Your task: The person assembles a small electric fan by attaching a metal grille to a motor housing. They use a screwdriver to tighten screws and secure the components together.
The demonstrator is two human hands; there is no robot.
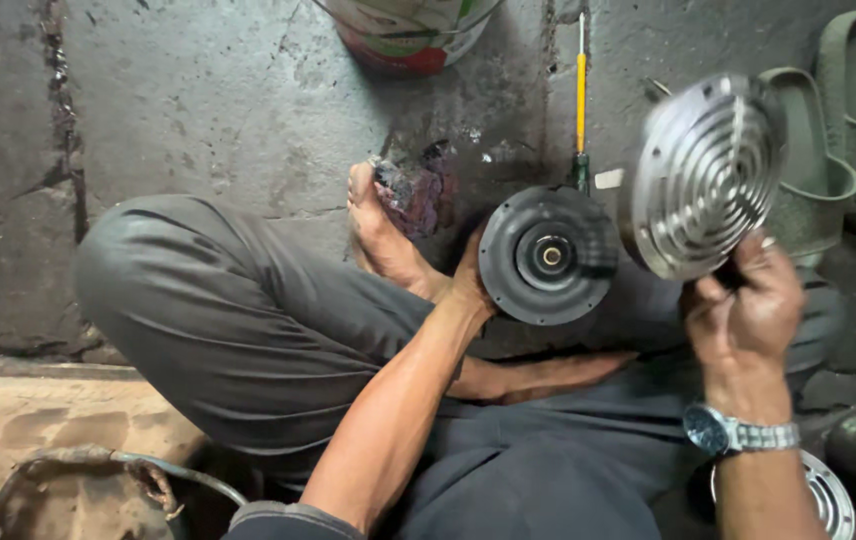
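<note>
The left hand [470,275] gripped the rim of a dark round disc [548,255]; the right hand [748,310] closed on a slotted silver plate [705,175], their edges just apart above the concrete floor [218,110].

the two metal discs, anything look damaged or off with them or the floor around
Neither disc looks broken: the dark disc in the left hand and the slotted silver plate in the right hand seem whole. The concrete floor is cracked, with a dark stained patch beside the bare foot.
</note>
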